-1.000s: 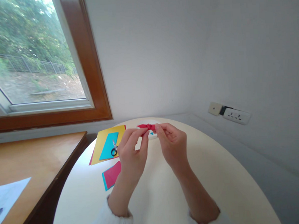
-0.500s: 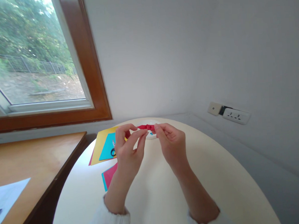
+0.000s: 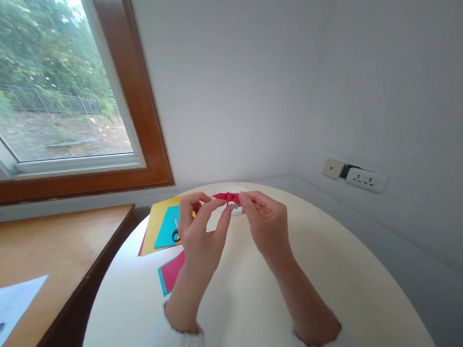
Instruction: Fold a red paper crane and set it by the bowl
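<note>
A small piece of folded red paper (image 3: 221,196) is held up over the far part of the round table, its pointed end toward the left. My right hand (image 3: 268,221) is closed on its right end, pinching it between thumb and fingers. At the paper's lower middle, the thumb and index finger of my left hand (image 3: 201,237) grip a small red flap, while the other fingers curl behind. Partly covered by the held paper and my hands is a white plate (image 3: 233,212) with a bit of blue in it.
Left on the round cream table (image 3: 246,307) lie yellow paper (image 3: 152,227), a blue sheet (image 3: 165,234) and black-handled scissors (image 3: 176,235). Nearer are pink and blue sheets (image 3: 170,272). A wooden desk (image 3: 64,244) adjoins at left; wall and socket (image 3: 367,179) stand behind.
My left thumb has shifted slightly right and down, apart from the index fingertip, with the red flap between them. The paper's pointed left end shows more fully. My right hand keeps its grip.
</note>
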`<state>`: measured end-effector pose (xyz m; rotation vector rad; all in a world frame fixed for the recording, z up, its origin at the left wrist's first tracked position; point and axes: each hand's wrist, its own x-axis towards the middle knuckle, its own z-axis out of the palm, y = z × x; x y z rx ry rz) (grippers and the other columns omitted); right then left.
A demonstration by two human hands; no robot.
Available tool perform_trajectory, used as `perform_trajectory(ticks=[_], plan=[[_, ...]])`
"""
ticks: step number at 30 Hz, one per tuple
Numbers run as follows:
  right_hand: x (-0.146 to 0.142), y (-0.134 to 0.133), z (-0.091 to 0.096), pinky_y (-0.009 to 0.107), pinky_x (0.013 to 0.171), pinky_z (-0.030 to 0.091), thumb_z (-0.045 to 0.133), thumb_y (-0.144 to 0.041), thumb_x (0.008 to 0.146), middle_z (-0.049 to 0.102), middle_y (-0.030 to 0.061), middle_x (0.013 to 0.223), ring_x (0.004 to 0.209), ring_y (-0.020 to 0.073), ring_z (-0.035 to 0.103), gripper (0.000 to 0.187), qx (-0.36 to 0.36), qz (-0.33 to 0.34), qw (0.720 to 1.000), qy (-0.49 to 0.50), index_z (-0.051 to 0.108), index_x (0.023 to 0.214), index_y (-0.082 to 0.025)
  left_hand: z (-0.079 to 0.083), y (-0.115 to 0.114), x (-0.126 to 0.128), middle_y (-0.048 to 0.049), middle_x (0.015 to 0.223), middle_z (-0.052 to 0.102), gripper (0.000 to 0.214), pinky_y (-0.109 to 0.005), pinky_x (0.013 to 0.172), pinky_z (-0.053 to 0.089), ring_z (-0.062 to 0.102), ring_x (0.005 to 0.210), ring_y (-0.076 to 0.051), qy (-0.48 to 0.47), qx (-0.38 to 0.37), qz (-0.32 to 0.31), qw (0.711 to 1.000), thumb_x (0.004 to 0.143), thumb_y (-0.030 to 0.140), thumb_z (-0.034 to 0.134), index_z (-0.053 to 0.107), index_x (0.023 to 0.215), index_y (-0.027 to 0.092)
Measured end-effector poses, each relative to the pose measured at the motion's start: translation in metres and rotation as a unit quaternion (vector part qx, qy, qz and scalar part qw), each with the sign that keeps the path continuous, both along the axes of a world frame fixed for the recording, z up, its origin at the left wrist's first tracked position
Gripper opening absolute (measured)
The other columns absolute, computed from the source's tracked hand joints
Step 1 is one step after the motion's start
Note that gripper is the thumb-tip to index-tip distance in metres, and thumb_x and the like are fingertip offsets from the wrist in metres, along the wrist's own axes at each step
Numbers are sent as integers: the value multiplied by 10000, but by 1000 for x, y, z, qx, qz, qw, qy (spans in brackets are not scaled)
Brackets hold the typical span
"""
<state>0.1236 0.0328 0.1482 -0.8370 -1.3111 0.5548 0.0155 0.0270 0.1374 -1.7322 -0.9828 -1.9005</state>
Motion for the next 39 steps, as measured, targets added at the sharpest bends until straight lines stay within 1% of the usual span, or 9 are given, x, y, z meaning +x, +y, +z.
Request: perform_trajectory(ticks=[6, 9, 11, 13, 16, 20, 28, 34, 39], plan=[[-1, -2, 1, 237, 580, 488, 545, -326, 786, 678, 17, 652, 625, 134, 613, 228, 5, 5, 1000, -12, 665, 678, -165, -1, 1, 1, -12, 820, 511, 85, -253, 604, 456, 535, 729, -122, -15, -11, 10, 1000, 746, 115, 663, 656, 776, 193], [1, -2, 2, 241, 543, 470, 512, -354, 803, 642, 9, 587, 579, 131, 588, 291, 1, -5, 1000, -17, 654, 633, -166, 0, 1, 0, -14, 814, 530, 65, -256, 605, 459, 538, 723, -126, -45, -42, 2, 998, 744, 135, 665, 660, 762, 197], [3, -1, 2, 253, 556, 478, 495, -367, 814, 654, 16, 609, 592, 136, 594, 308, -9, -3, 1000, -4, 667, 653, -168, 1, 1, -1, -16, 809, 538, 41, -255, 595, 453, 532, 713, -126, -80, -77, -24, 994, 740, 162, 672, 664, 747, 201], [5, 1, 1, 268, 605, 499, 516, -356, 805, 692, 31, 688, 658, 148, 624, 267, -22, 13, 1000, 13, 684, 712, -172, 3, 1, -2, -17, 797, 540, 10, -248, 577, 439, 516, 691, -121, -119, -114, -62, 984, 735, 192, 678, 673, 737, 199], [6, 5, -1, 288, 675, 519, 587, -320, 763, 725, 45, 801, 751, 163, 651, 185, -38, 56, 997, 24, 700, 804, -180, 6, 0, -4, -12, 783, 540, 37, -238, 559, 420, 471, 627, -101, -166, -168, -118, 965, 727, 226, 684, 680, 727, 189], [6, 8, -4, 296, 696, 528, 640, -318, 730, 735, 49, 869, 786, 165, 659, 182, -51, 115, 992, 27, 714, 840, -193, 8, -1, -6, 0, 777, 537, 59, -236, 552, 406, 443, 585, -86, -193, -209, -164, 945, 722, 242, 679, 674, 711, 184], [2, 10, -6, 283, 670, 525, 683, -325, 697, 723, 24, 759, 709, 142, 649, 147, -60, 155, 983, 72, 709, 756, -193, 7, 2, -6, -4, 777, 534, 51, -240, 575, 407, 466, 623, -97, -183, -204, -165, 948, 719, 232, 670, 665, 708, 182], [0, 10, -6, 292, 677, 528, 702, -342, 663, 715, 39, 750, 716, 150, 648, 180, -87, 156, 980, 87, 692, 727, -174, 5, 3, -5, -13, 784, 535, 38, -249, 604, 424, 493, 678, -116, -179, -183, -175, 951, 720, 222, 665, 655, 703, 190], [0, 9, -7, 293, 703, 536, 716, -332, 664, 722, 41, 836, 783, 153, 659, 294, -86, 174, 974, 119, 686, 925, -202, 7, 2, -5, -14, 781, 560, 61, -248, 603, 430, 503, 655, -111, -193, -221, -223, 930, 721, 230, 662, 640, 688, 184]])
